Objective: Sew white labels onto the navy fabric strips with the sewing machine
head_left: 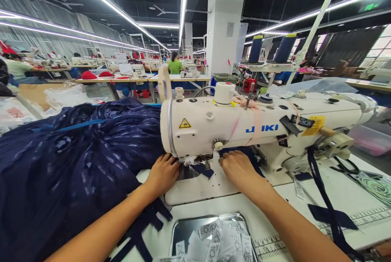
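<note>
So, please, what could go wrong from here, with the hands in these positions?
The left hand is close to the stitching area under the sewing machine, so a slip might bring fingers too near. The big heap of navy fabric lies beside the machine's head; its weight could pull the work askew. The metal tray of loose labels sits between the forearms, where an elbow or sleeve of fabric might knock it.
</note>
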Available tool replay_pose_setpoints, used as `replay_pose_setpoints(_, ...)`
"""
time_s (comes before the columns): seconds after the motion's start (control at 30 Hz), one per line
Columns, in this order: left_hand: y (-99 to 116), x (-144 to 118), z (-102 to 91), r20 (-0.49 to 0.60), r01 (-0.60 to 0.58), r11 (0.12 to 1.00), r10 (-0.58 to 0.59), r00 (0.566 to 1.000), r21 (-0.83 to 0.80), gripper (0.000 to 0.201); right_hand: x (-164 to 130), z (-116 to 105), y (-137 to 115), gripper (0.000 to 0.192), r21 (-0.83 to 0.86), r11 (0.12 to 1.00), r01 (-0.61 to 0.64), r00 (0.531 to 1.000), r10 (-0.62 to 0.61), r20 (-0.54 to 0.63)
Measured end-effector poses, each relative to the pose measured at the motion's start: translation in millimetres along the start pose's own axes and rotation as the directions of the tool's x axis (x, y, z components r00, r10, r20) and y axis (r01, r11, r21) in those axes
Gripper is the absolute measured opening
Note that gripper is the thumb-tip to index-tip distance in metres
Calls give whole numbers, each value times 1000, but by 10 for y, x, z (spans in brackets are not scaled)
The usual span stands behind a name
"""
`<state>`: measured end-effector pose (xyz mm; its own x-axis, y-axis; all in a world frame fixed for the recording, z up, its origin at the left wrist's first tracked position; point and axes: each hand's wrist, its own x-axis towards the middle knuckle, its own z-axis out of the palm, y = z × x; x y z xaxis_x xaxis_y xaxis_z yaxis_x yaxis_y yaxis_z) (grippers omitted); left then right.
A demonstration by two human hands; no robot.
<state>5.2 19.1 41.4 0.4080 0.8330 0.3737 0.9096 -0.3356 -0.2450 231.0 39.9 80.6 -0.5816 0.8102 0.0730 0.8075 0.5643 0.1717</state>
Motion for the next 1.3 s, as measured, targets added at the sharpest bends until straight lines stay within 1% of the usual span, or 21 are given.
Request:
replay_pose_setpoints(0.13, -14, 15, -12, 29, -20, 999, 19, 999, 32, 22, 45, -6, 1, 21, 82, 992, 93, 995, -96, 33)
replay_pose_setpoints(0.17, -18, 17, -13, 32, -21, 999, 20, 999, 35, 23, 49, 3, -6, 19, 104, 988, 118, 992, -121, 23)
replay_pose_setpoints(0.23, -24, 15, -9, 27, -13, 999, 12, 1000, 34, 25, 43, 31, -35, 16, 154, 975, 162, 987, -157, -44)
replay_pose_setpoints(0.3, -25, 8, -4, 16, -6, 1000, 6, 1000, 28, 24, 28, 73, -92, 22, 191, 963, 191, 977, -168, -130)
replay_pose_setpoints(0.37, -17, -5, -5, 3, 1, 1000, -1, 1000, 11, 23, 14, 136, -168, 26, 188, 962, 199, 972, -169, -164)
replay_pose_setpoints(0.47, 7, -30, -20, -13, 25, 999, -25, 1000, -29, 20, 8, 236, -273, 18, 120, 969, 215, 972, -199, -128)
replay_pose_setpoints(0.53, 23, -49, -31, -4, 39, 998, -40, 999, -44, 18, 5, 271, -318, 19, 70, 971, 227, 970, -219, -103)
replay_pose_setpoints(0.67, 38, -95, -32, 53, 69, 997, -67, 996, -35, 17, -14, 241, -375, 25, 17, 978, 206, 977, -204, -63)
replay_pose_setpoints(0.77, 40, -133, -25, 58, 79, 996, -77, 995, -33, 20, -26, 210, -419, 26, -3, 983, 181, 983, -181, -31)
replay_pose_setpoints(0.93, 57, -166, -34, 22, 95, 994, -94, 995, -53, 22, -72, 235, -408, 23, -15, 981, 195, 979, -196, -59)
replay_pose_setpoints(1.03, 72, -175, -78, -5, 114, 991, -115, 993, -73, 23, -210, 206, -309, 20, -17, 986, 166, 984, -166, -65)
replay_pose_setpoints(1.1, 77, -204, -150, -28, 114, 989, -117, 993, -95, 23, -372, 160, -205, 15, -6, 993, 122, 987, -122, -103)
replay_pose_setpoints(1.2, 88, -327, -343, -76, 109, 983, -121, 990, -147, 22, -693, 94, -26, 9, 68, 996, 50, 970, -32, -240)
replay_pose_setpoints(1.3, 145, -552, -614, -129, 157, 960, -191, 973, -234, 16, -1031, 71, 103, 11, 228, 972, 53, 931, 34, -362)
